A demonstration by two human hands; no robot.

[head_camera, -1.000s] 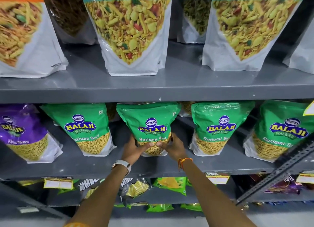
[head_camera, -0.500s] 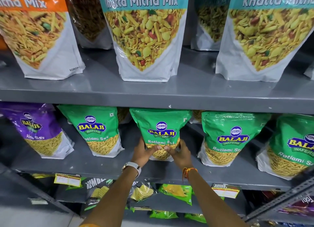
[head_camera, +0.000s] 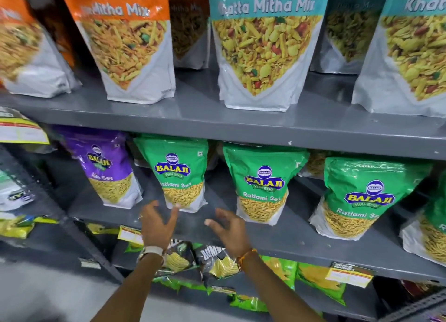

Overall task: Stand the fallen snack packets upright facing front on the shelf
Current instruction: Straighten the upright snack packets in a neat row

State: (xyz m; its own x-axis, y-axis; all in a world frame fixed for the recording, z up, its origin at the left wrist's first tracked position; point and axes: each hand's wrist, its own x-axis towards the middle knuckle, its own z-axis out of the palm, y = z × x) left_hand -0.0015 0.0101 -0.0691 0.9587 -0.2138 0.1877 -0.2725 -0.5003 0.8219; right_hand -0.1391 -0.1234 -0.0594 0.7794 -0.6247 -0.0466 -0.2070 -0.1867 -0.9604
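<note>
- We face a grey metal rack; its middle shelf (head_camera: pixel 277 235) crosses our view from nine o'clock to three o'clock, with bare deck along its front lip.
- Along the top, from ten o'clock to two o'clock, tall mix pouches (head_camera: pixel 263 56) stand upright and facing us; we judge they need no attention.
- On the middle shelf a row of packets stands label-forward: a purple packet (head_camera: pixel 108 169) at nine o'clock, then a left green packet (head_camera: pixel 179 174) near the centre, a middle green packet (head_camera: pixel 263 184) just to the right, and a right green packet (head_camera: pixel 362 198) at three o'clock.
- All four look upright, each leaning back a little; the middle green packet sits alone with gaps either side.
- Below, around six o'clock, crinkled chip bags (head_camera: pixel 214 261) lie slumped on the lower shelf; these look like the fallen ones left to do.
- Our left hand (head_camera: pixel 156 225) is spread wide and holds nothing, its fingertips just in front of the left green packet's base.
- Our right hand (head_camera: pixel 229 227) is likewise spread and empty, hovering over the shelf lip between the two central green packets.
- To do this step well, we judge we should cup a packet low at both side seams, press the base flat, then square the label to the front.
</note>
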